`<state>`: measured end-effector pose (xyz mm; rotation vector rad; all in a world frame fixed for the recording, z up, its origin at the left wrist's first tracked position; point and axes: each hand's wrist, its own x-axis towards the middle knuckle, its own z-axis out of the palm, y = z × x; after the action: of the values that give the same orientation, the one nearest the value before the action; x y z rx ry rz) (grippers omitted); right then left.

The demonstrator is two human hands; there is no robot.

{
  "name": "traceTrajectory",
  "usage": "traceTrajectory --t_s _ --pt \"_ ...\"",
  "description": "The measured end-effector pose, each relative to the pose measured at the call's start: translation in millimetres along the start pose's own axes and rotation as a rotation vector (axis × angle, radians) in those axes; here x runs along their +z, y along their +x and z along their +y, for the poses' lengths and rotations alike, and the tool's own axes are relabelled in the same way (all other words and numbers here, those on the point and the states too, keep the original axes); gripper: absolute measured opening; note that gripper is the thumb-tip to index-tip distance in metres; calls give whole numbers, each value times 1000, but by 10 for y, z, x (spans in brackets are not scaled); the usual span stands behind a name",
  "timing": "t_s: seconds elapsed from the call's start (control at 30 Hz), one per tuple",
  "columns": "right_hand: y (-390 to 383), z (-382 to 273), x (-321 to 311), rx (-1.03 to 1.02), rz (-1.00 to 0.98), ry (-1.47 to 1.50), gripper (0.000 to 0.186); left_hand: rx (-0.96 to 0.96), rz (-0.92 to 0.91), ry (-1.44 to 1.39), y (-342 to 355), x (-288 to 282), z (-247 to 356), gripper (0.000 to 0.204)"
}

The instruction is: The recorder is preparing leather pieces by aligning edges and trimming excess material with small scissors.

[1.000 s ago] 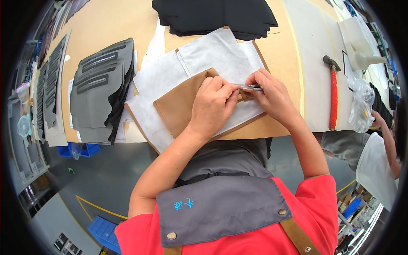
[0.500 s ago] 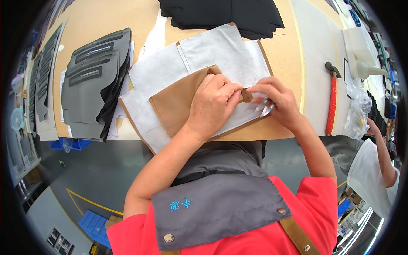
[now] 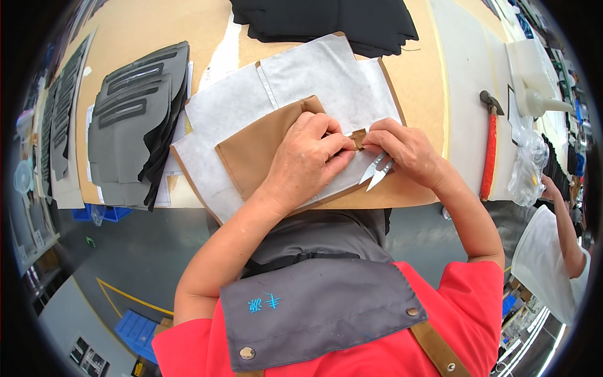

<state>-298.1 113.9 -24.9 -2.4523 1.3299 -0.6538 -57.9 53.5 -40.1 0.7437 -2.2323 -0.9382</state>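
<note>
A tan fabric piece [image 3: 254, 151] lies on white lining sheets [image 3: 314, 75] on the wooden table [image 3: 138, 31]. My left hand [image 3: 304, 157] presses down on the tan piece, its fingertips pinching a small tan tab [image 3: 358, 138] at the piece's right end. My right hand [image 3: 405, 151] meets it at that tab and holds small metal thread snips [image 3: 375, 173], whose blades point down-left toward the table's near edge.
Stacks of grey cut panels [image 3: 132, 125] lie at the left. A pile of black fabric [image 3: 326, 19] sits at the back. A red-handled hammer [image 3: 488, 147], a white glue bottle [image 3: 534, 81] and a clear plastic bag [image 3: 527, 169] are at the right. Another person [image 3: 556, 251] stands at right.
The snips' blades now show below my right hand, pointing down-left. Both hands stay together at the tab on the tan piece.
</note>
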Motion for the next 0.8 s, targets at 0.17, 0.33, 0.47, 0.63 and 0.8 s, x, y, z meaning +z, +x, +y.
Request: traceTrajectory --t_s 0.17,0.33,0.47,0.63,0.8 --pt "-16 -82 48 200 -49 40 25 31 8 6 -9 4 -20 14" --pt "-14 -286 107 458 61 35 23 33 5 16 0 5 -11 16" --pt "-17 -334 176 607 186 103 19 46 7 45 -3 2 -7 16" --pt "-45 -348 48 668 144 234 16 48 30 10 -14 5 -24 15" --pt "-77 -285 7 506 140 286 32 32 42 -5 -6 10 -3 13"
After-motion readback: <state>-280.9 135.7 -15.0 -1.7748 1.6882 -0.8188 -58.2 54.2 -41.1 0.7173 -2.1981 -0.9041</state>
